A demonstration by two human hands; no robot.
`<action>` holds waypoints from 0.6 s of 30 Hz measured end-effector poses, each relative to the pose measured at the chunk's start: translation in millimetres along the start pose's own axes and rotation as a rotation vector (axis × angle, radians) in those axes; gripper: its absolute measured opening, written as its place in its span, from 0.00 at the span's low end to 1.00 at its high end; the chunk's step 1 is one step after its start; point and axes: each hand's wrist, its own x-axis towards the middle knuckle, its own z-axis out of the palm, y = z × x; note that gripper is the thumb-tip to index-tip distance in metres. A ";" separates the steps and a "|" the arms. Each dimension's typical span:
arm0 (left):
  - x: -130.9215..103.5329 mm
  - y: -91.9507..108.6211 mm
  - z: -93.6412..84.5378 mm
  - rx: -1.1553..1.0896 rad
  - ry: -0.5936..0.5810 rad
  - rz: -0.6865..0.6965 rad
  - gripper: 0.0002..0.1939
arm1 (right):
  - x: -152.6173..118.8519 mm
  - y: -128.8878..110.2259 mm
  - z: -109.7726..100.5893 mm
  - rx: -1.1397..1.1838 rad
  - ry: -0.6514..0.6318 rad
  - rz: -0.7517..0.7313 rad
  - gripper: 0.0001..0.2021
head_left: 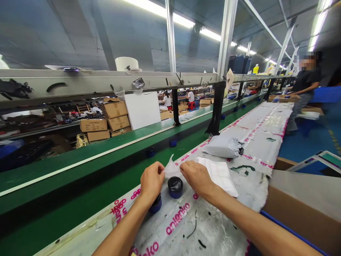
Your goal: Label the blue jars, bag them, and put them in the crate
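A thin translucent white sheet or bag [170, 170] is stretched between my two hands. My left hand [152, 179] pinches its left side, and my right hand [195, 175] pinches its right side. Just below the sheet, a round jar with a black lid and blue body [175, 187] stands on the plastic-covered table [213, 227]. A second such jar [156, 204] is partly hidden behind my left wrist. Beside my right hand lies a stack of white sheets [220, 175].
Beyond the table runs a green conveyor [128, 177] carrying dark blue jars [150, 152]. A grey plastic package [223, 145] rests past the white stack. Cardboard boxes [301, 206] stand at the right. A person [306, 80] stands farther down the line.
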 end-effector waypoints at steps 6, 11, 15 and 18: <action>-8.2 -3.7 -4.9 0.102 -0.094 0.084 0.05 | -11.2 -0.4 -1.5 0.086 -0.037 -0.025 0.03; -21.2 -3.1 -16.0 0.152 -0.140 0.237 0.06 | -23.3 3.6 -11.4 0.252 -0.011 -0.054 0.03; -30.6 -5.9 -21.4 0.191 -0.201 0.367 0.09 | -34.3 7.0 -11.8 0.255 0.050 -0.213 0.05; -34.8 -4.5 -24.6 0.259 -0.220 0.453 0.08 | -39.9 8.3 -10.1 0.171 0.063 -0.321 0.06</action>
